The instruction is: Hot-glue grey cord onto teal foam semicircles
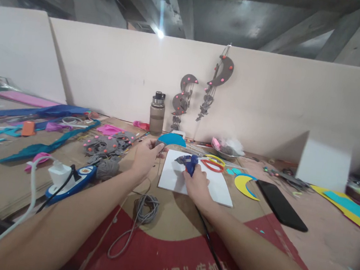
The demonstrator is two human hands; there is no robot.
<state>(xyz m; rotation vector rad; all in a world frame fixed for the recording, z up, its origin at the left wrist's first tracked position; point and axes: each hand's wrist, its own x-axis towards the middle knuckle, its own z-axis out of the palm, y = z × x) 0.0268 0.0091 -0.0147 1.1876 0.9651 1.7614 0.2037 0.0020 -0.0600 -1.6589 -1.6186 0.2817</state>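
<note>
My left hand (pixel 146 157) is closed, pinching a small grey piece (pixel 160 143) with a grey cord hanging below it. My right hand (pixel 198 181) grips a blue glue gun (pixel 191 164) over a white board (pixel 175 180); its nozzle points left, toward my left hand but apart from it. Its black cable (pixel 211 242) runs down toward me. A loose coil of grey cord (pixel 147 209) lies on the cardboard below my hands. Behind the board is a blue rounded piece (pixel 173 140). Red-handled scissors (pixel 212 165) rest on the board's far right part.
A bottle (pixel 156 115) stands behind my left hand. Left are a power strip (pixel 77 182), grey yarn (pixel 107 168) and grey felt pieces (pixel 105 144). Right are a yellow crescent (pixel 245 186) and a black phone (pixel 280 205). Grey crescent hangings (pixel 224 73) are on the back panel.
</note>
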